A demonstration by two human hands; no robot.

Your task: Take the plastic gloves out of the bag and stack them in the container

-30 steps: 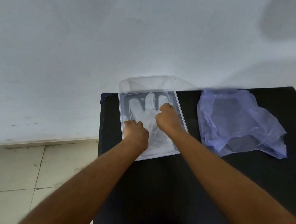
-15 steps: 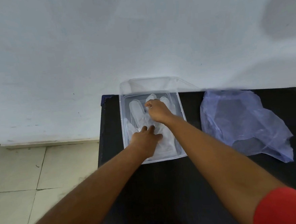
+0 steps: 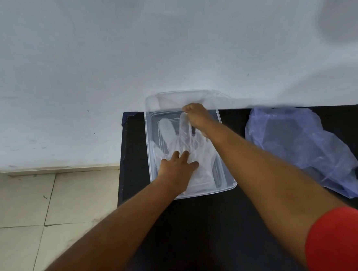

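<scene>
A clear plastic glove [image 3: 167, 132] is pressed flat in the transparent container [image 3: 230, 184] by the open-fingered left hand [image 3: 177, 169]. A glove fingertip is pinched by the right hand [image 3: 197, 117]. The thin film could be torn if pulled too hard.

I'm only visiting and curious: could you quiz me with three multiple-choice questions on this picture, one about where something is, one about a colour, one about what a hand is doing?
1. Where does the bag lie?
A. On the black table, right of the container
B. Inside the container
C. On the tiled floor

2. What colour is the bag?
A. Red
B. Pale purple-blue
C. Green

3. What is the left hand doing?
A. Hanging off the table
B. Gripping the bag
C. Pressing flat on the plastic glove in the container

Answers:
1 A: the crumpled bag rests on the dark tabletop, apart from the clear container.
2 B: its thin film looks translucent lilac-blue.
3 C: its fingers lie spread over the glove's palm area, while the right hand pinches a glove finger near the far end.
</scene>
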